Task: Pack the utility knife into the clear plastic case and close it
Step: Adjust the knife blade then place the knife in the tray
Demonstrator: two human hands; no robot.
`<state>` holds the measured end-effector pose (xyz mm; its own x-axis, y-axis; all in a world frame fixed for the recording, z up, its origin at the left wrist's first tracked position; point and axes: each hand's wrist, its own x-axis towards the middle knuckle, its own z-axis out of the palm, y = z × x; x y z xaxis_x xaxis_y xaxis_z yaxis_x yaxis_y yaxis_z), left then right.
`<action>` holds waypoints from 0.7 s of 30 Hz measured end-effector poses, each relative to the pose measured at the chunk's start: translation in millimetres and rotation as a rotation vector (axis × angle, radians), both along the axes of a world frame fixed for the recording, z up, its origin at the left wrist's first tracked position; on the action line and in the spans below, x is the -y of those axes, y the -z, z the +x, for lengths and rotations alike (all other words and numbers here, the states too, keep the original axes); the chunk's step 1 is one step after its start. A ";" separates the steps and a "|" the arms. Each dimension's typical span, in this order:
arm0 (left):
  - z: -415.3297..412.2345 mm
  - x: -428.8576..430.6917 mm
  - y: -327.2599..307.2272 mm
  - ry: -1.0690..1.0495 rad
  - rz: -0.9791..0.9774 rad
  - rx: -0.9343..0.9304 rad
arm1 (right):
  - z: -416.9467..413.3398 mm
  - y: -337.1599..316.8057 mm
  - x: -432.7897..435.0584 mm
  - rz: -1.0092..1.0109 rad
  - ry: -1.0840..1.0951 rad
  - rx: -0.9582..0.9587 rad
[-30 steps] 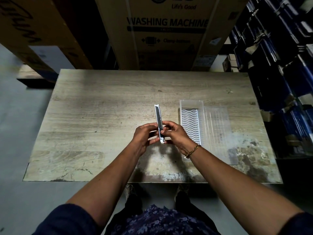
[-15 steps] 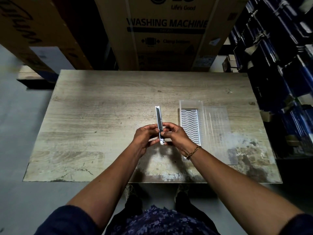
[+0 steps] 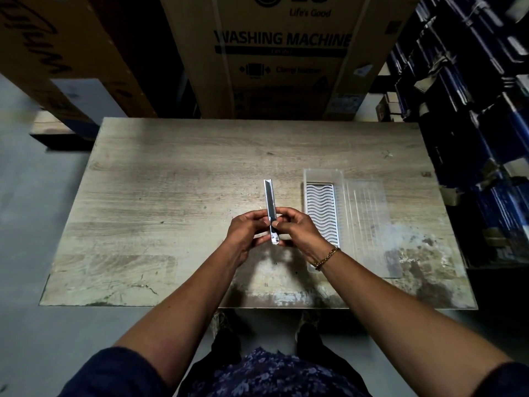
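I hold a slim utility knife (image 3: 269, 196) upright above the middle of the wooden table (image 3: 171, 196), its tip pointing away from me. My left hand (image 3: 246, 230) pinches its lower end from the left. My right hand (image 3: 297, 229) pinches it from the right, thumb on the body. The clear plastic case (image 3: 322, 179) lies open on the table just right of my right hand. Its base holds a white wavy insert (image 3: 320, 207). The transparent lid (image 3: 367, 219) lies flat to the right of the base.
A large cardboard washing machine box (image 3: 283, 53) stands behind the table. Dark blue stacked goods (image 3: 481, 110) fill the right side close to the table's edge. Another cardboard box (image 3: 57, 53) sits at the back left. Grey floor (image 3: 28, 224) lies to the left.
The knife and both hands have barely shifted; the fingers adjust slightly on the knife's lower end.
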<state>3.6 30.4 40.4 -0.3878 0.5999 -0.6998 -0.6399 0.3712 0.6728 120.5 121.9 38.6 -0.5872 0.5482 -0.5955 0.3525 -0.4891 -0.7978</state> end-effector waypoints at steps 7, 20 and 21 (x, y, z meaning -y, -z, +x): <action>6.3 0.3 3.2 0.041 -0.013 -0.037 | 0.0 -6.4 -6.1 0.009 0.031 -0.008; 15.8 2.4 8.4 0.107 -0.020 -0.082 | -11.7 -16.2 -22.9 0.056 0.103 -0.001; 15.8 2.4 7.8 0.109 -0.014 -0.084 | -12.6 -16.7 -24.0 0.061 0.104 -0.001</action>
<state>19.4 28.0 32.6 -0.3781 0.6319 -0.6766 -0.5368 0.4458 0.7163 107.9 145.9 55.3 -0.5257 0.6415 -0.5586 0.3014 -0.4736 -0.8275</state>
